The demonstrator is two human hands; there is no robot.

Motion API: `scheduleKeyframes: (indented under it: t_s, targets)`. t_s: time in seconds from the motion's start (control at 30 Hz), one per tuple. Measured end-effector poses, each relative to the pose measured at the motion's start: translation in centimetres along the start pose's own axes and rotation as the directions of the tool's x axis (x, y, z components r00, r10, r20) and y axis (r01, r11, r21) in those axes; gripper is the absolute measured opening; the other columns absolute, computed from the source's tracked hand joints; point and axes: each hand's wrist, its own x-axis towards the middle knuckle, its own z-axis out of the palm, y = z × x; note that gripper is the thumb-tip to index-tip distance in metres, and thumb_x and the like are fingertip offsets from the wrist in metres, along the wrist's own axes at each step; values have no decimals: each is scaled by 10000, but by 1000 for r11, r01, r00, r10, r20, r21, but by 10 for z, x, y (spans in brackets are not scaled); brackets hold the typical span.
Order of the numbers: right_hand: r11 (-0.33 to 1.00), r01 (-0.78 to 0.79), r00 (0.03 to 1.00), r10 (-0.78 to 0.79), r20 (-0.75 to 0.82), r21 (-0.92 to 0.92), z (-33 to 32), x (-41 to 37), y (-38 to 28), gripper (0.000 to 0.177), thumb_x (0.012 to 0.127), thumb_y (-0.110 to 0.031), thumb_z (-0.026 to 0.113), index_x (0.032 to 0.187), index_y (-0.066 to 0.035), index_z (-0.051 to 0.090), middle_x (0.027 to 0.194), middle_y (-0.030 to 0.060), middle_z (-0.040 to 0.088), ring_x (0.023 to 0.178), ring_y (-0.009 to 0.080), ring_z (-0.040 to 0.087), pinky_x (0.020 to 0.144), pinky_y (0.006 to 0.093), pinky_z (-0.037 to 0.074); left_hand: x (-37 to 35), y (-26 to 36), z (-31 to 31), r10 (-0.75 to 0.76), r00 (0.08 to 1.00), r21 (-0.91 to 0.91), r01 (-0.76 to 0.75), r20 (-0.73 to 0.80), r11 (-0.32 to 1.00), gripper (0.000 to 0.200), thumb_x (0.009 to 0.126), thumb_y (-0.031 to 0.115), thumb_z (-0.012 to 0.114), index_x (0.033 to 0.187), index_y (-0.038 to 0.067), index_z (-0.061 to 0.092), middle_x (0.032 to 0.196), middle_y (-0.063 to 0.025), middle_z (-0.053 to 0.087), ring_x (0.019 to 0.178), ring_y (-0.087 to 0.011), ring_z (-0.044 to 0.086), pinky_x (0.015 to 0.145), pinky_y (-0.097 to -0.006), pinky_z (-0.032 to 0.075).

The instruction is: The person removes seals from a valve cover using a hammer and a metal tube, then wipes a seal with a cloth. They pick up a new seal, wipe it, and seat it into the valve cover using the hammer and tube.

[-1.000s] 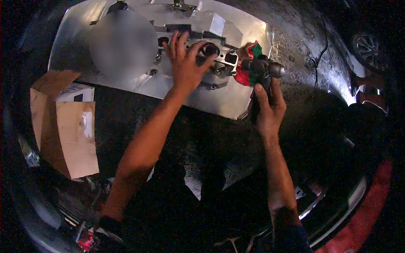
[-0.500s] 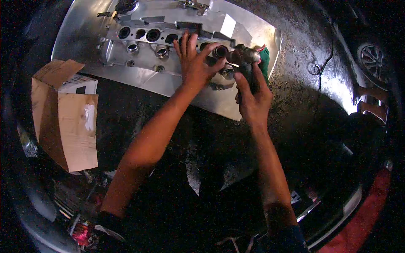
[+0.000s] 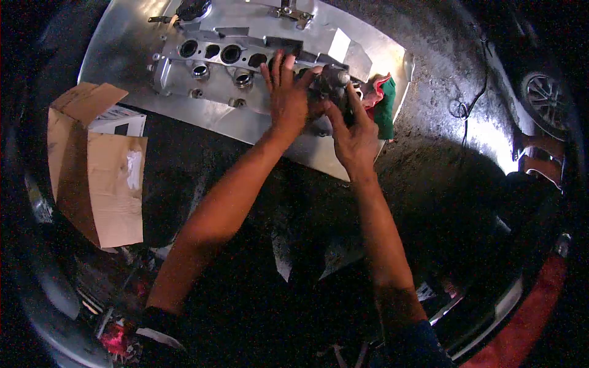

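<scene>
A grey metal engine part (image 3: 215,76) with round ports along it lies on a silvery metal sheet (image 3: 116,43). My left hand (image 3: 289,95) is over its right half, fingers spread upward, with thumb and a finger at a small dark piece whose shape is partly hidden. My right hand (image 3: 354,132) grips a dark tool with a rounded metal head (image 3: 336,78). The head is close to the left fingertips, over the right end of the engine part. Just right of it lies a red and green cloth (image 3: 383,104).
An open cardboard box (image 3: 116,190) stands at the left. Behind the engine part is a small metal bracket (image 3: 293,13). A cable (image 3: 469,110) and a wheel (image 3: 545,98) are on the right, and a red surface (image 3: 527,313) is at the lower right.
My right hand has moved left with the tool, whose head now covers the ring-shaped end seen earlier at my left fingertips. More of the cloth shows. The view has shifted slightly.
</scene>
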Motion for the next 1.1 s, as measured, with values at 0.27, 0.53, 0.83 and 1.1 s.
scheduleKeyframes:
  t_s: [0.27, 0.53, 0.83, 1.1]
  targets:
    - [985, -99, 993, 108, -56, 144, 0, -1, 0, 617, 977, -365, 746, 1488, -68, 566, 1099, 182, 772, 940, 266, 763, 864, 367, 580, 2, 9, -10, -17, 999, 72, 13, 46, 997, 642, 745, 615, 812, 1274, 268, 703, 1466, -189, 431, 1491, -464, 271, 1241, -698, 80]
    - [976, -213, 976, 210, 60, 45, -12, 2, -22, 622, 973, -348, 753, 1505, -90, 557, 1122, 191, 766, 955, 216, 756, 851, 362, 577, 8, 6, -4, -4, 1000, 10, 4, -1, 1000, 601, 743, 578, 828, 1241, 264, 708, 1426, -185, 437, 1475, -461, 290, 1225, -718, 86]
    - [981, -185, 982, 182, 50, 56, -13, -2, -26, 657, 960, -404, 759, 1478, -47, 568, 1151, 205, 762, 1020, 273, 759, 915, 367, 564, 4, 9, -6, 0, 1000, 23, 0, -1, 1000, 597, 744, 550, 828, 1251, 255, 717, 1444, -207, 428, 1487, -466, 278, 1219, -724, 84]
    - [880, -190, 967, 244, -70, 436, -12, -6, -13, 641, 973, -347, 757, 1493, -32, 554, 1123, 166, 772, 968, 218, 736, 885, 362, 566, 2, 13, -9, -13, 1000, 24, 14, -2, 1000, 640, 745, 617, 812, 1270, 271, 688, 1446, -235, 446, 1478, -505, 284, 1213, -732, 94]
